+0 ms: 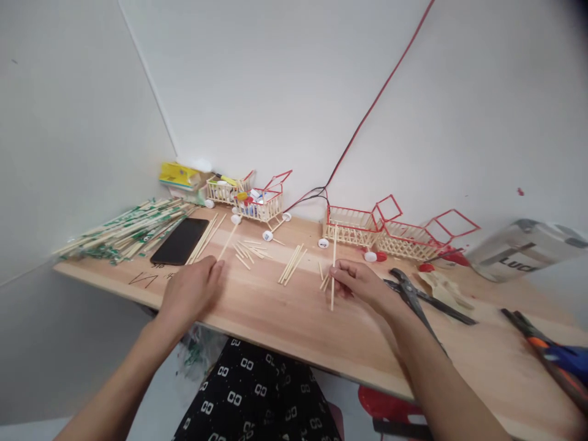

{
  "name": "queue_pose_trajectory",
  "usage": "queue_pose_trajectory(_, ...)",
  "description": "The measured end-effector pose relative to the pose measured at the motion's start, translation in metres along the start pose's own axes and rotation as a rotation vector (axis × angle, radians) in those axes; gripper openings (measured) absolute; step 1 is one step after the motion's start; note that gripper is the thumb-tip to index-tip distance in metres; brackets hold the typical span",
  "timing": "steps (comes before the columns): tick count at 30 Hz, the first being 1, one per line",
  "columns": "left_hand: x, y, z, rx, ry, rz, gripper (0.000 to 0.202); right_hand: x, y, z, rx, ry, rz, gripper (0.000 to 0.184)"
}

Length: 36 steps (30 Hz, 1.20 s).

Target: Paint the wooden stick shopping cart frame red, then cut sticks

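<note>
My left hand, closed near the table's front edge, pinches a thin wooden stick that points up and away to the right. In my right hand, another wooden stick is held upright between thumb and fingers. Short cut sticks lie scattered on the table between my hands. A small bundle of mid-length sticks rests to their right. A few short pieces lie just beside my right fingers, partly hidden by them.
Small stick-built carts with red trim and white wheels line the wall. Wrapped chopsticks and a black phone lie at left. On the right are pliers, blue-and-orange-handled tools and a can. A cable runs down the wall.
</note>
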State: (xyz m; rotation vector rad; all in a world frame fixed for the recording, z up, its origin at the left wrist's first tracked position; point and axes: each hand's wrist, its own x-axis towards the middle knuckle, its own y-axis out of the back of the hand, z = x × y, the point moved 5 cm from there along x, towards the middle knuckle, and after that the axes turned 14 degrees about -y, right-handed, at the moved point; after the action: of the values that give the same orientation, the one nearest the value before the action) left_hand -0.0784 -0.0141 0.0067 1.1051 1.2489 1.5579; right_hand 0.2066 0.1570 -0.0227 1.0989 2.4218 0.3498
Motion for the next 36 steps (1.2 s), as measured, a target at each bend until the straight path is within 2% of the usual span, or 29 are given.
queue_pose_trajectory(3,-0.003,-0.003,0.029,0.005,-0.053,-0.024,0.043,0.0,0.004,-0.002,0.011,0.032,0.04,0.039)
queue_pose_trajectory(7,0.0,-0.017,0.065,0.051,-0.184,-0.076,0.048,-0.001,0.007,-0.005,0.013,0.051,0.093,0.038)
queue_pose_trajectory(13,0.018,-0.028,0.081,0.095,-0.249,-0.024,0.045,-0.002,0.01,-0.005,-0.035,0.06,0.137,0.038)
queue_pose_trajectory(19,0.013,-0.024,0.075,0.079,-0.243,-0.055,0.043,0.0,0.01,-0.003,-0.047,0.073,0.136,0.037)
queue_pose_trajectory(21,0.013,-0.02,0.063,0.044,-0.212,-0.042,0.041,0.0,0.01,-0.004,-0.039,0.074,0.139,0.037)
queue_pose_trajectory(23,0.016,-0.016,0.046,-0.032,-0.206,0.021,0.035,-0.001,0.01,-0.005,-0.027,0.075,0.144,0.038)
queue_pose_trajectory(24,0.019,-0.014,0.038,-0.084,-0.234,0.065,0.029,-0.001,0.009,-0.006,-0.013,0.073,0.144,0.038)
queue_pose_trajectory(26,0.026,-0.013,0.027,-0.153,-0.386,0.131,0.026,-0.001,0.008,-0.008,0.023,0.069,0.138,0.038)
queue_pose_trajectory(29,0.034,-0.017,0.015,-0.167,-0.515,0.138,0.025,-0.002,0.005,-0.011,0.059,0.068,0.127,0.04)
queue_pose_trajectory(36,0.039,-0.015,0.016,-0.061,-0.696,0.085,0.022,-0.002,-0.004,-0.018,0.128,0.05,0.095,0.047)
